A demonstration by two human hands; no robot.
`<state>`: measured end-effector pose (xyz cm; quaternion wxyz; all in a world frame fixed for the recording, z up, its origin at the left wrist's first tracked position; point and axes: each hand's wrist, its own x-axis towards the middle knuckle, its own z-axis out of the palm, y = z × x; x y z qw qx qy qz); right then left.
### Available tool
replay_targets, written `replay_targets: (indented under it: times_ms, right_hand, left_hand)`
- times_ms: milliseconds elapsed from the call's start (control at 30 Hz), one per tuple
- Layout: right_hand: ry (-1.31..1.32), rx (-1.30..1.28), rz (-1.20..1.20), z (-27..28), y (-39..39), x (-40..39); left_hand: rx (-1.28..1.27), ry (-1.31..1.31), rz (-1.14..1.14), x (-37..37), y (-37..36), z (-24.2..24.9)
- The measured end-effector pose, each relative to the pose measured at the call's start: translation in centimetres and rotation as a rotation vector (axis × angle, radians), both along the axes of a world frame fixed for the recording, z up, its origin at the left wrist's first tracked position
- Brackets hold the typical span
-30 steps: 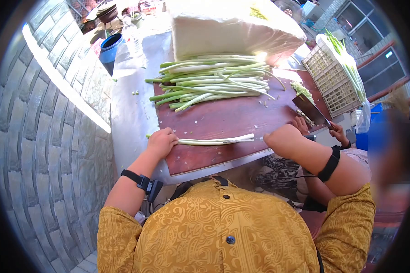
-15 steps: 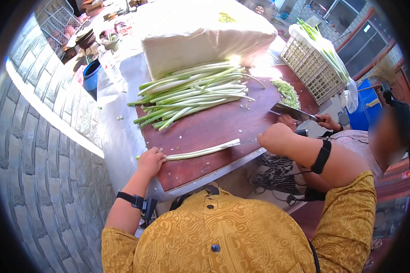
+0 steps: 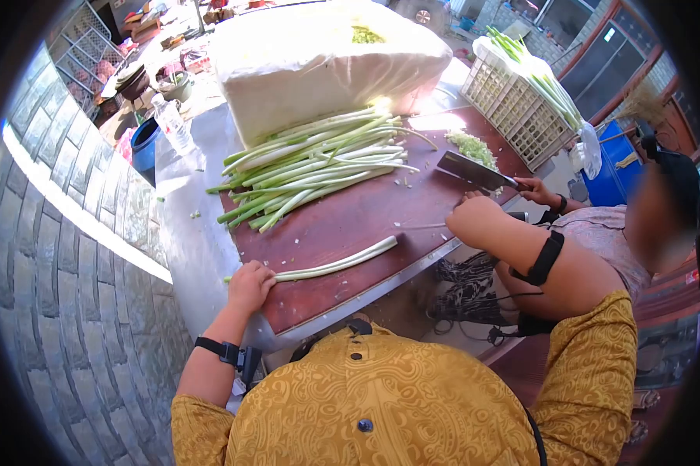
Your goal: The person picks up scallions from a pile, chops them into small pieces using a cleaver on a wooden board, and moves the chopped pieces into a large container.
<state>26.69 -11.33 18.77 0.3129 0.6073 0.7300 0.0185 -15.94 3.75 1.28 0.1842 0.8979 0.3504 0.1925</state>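
My left hand (image 3: 250, 286) is closed around the left end of a few scallions (image 3: 334, 268) that lie along the front of the reddish-brown board (image 3: 303, 301). At the cut ends on the right is a knife (image 3: 424, 227), its blade seen almost edge-on. My right hand (image 3: 468, 220) is closed at the blade's near end; its fingers and the handle are mostly hidden. Behind lies a large pile of scallions (image 3: 311, 171). Across the board, a co-worker's hand (image 3: 538, 191) holds a cleaver (image 3: 474, 171) beside a heap of chopped scallion (image 3: 473, 147).
A large white-covered block (image 3: 327, 85) stands behind the pile. At the back right is a plastic crate (image 3: 521, 109) with more scallions. The co-worker sits close to my right arm. A plastic bottle (image 3: 173, 128) stands at left, near a brick wall (image 3: 78, 311).
The view has shifted slightly, moving the scene left. The co-worker's cleaver now shows more of its broad face. My left hand stays on the scallions, and the knife remains by their cut ends.
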Motion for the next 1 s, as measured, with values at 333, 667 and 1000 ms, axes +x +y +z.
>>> replay_targets:
  times_ms: [333, 667, 1000]
  right_hand:
    - [0.753, 0.148, -0.411, -2.3, -1.5, -9.3]
    - [0.849, 0.158, -0.459, -7.7, -3.6, -16.2]
    - [0.732, 0.232, -0.506, -7.8, -5.3, -17.0]
  left_hand:
    - [0.083, 0.074, -0.001, 2.3, -2.0, 0.2]
    - [0.079, -0.035, 0.075, 0.8, -3.0, 0.2]
    - [0.083, -0.032, 0.028, -0.7, -2.4, -1.1]
